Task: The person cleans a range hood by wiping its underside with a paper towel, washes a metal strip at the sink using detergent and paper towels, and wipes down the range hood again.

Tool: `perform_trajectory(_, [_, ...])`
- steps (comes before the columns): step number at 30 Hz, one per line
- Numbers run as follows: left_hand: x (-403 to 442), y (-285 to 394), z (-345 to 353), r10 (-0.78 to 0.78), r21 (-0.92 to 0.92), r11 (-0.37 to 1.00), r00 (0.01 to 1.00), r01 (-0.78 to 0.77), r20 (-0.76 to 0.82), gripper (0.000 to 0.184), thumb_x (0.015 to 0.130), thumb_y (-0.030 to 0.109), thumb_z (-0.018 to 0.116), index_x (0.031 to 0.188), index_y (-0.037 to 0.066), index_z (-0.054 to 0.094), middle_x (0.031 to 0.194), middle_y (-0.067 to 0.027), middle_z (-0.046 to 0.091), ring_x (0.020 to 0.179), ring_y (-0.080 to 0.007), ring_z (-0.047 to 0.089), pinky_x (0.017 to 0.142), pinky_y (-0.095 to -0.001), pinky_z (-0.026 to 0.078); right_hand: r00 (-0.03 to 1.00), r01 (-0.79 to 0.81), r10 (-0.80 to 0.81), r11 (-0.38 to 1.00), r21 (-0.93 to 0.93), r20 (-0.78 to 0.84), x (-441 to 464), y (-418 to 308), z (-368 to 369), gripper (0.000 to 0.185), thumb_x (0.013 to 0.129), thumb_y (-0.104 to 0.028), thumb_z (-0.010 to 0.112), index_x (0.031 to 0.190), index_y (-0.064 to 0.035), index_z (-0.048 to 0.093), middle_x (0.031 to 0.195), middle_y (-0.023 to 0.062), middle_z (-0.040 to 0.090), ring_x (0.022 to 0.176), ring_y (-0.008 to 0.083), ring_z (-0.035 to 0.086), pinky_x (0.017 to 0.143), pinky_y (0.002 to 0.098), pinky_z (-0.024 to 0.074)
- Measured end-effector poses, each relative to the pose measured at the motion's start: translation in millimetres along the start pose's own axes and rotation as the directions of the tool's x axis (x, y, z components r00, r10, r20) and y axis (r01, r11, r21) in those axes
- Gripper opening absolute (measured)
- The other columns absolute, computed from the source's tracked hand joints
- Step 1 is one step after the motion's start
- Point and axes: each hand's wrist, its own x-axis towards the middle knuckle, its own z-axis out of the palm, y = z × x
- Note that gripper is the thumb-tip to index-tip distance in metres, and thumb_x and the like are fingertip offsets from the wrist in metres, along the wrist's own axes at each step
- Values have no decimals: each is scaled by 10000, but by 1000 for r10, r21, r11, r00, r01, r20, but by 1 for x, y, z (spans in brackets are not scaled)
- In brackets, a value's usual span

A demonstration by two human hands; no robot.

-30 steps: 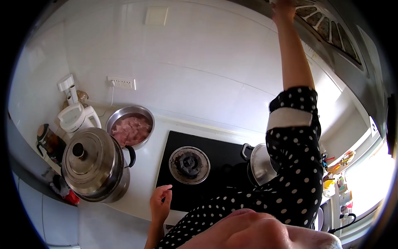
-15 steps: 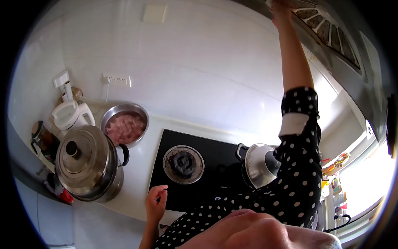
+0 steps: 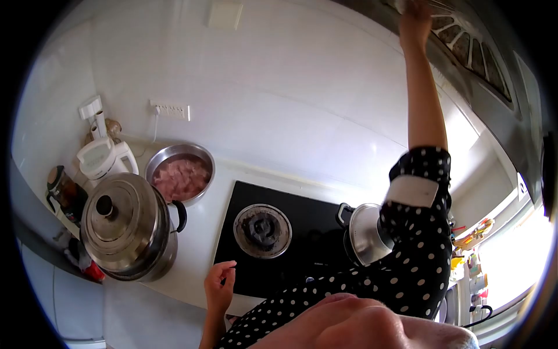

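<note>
My right hand is raised at the top of the view, against the underside of the range hood, beside its vent grille. A small whitish patch shows at its fingers, but I cannot make out what it is. Low down, my left hand hovers by the front edge of the black gas hob, fingers loosely bent and apart, holding nothing. The hob's left burner is bare. On its right side sits a lidded pot, partly hidden by my right sleeve.
A large lidded steel pot stands left of the hob. Behind it are a metal bowl of pink raw meat in liquid, a white appliance and a dark jug. A socket strip is on the wall.
My right hand has shifted slightly right along the hood, with the arm. The whole view has also moved a little. My left hand stays almost in place.
</note>
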Motion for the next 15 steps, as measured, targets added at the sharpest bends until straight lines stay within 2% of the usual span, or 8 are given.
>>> perform_trajectory(1, [2,-1,0,3,-12,1000,1000,-3,-2,136,816,25,554,943,36,603,889,-58,596,746,-105,557,672,-214,448,999,47,-48,998,52,4,-8,-10,-12,313,895,-122,459,1190,-24,427,1064,113,506,946,201,493,750,279,406])
perform_trajectory(3, [0,-1,0,-9,-32,999,1000,9,16,136,816,26,554,943,37,602,890,-57,596,752,-107,558,675,-213,446,984,178,-178,984,-12,21,-1,10,-29,279,876,-132,487,1138,-45,451,1055,98,510,930,196,509,703,264,422])
perform_trajectory(5, [1,-3,0,-5,-42,999,1000,5,9,137,816,28,555,944,37,602,890,-56,597,759,-108,559,680,-215,446,931,365,-357,905,-219,76,49,91,-34,171,839,-159,535,989,-79,515,970,58,519,830,178,531,596,235,439])
perform_trajectory(6, [2,-4,0,0,-49,999,1000,0,2,137,815,29,556,944,37,602,889,-55,598,763,-109,559,682,-216,446,965,180,-162,981,-72,207,66,121,-28,289,835,-139,544,1101,-50,473,1089,80,488,971,204,498,757,263,442])
perform_trajectory(7, [4,-2,0,2,-35,999,1000,-1,7,138,815,29,556,945,37,602,893,-56,599,766,-111,560,685,-218,447,988,-15,17,1000,-10,155,55,96,-21,303,853,-131,518,1136,-44,455,1064,94,505,943,200,509,735,276,442])
perform_trajectory(9, [4,3,-2,-2,-4,1000,1000,3,17,139,815,29,556,946,37,602,899,-58,601,773,-115,561,690,-221,449,919,-392,383,910,136,90,19,21,3,332,890,-114,466,1208,-32,420,1014,123,538,886,192,531,690,301,441])
perform_trajectory(12, [2,-1,-1,16,-34,999,1000,-16,12,138,813,30,557,943,39,604,909,-59,605,776,-121,563,693,-227,452,867,-489,478,760,427,143,51,52,26,255,883,-104,469,1123,-21,489,904,121,561,770,187,538,651,331,441])
perform_trajectory(15, [-3,-3,-1,13,-60,998,1000,-12,9,137,811,30,559,939,41,607,917,-60,606,778,-127,566,690,-230,453,791,-596,610,786,166,-48,29,-7,10,151,866,-94,490,975,-8,549,762,91,539,638,162,488,579,342,412])
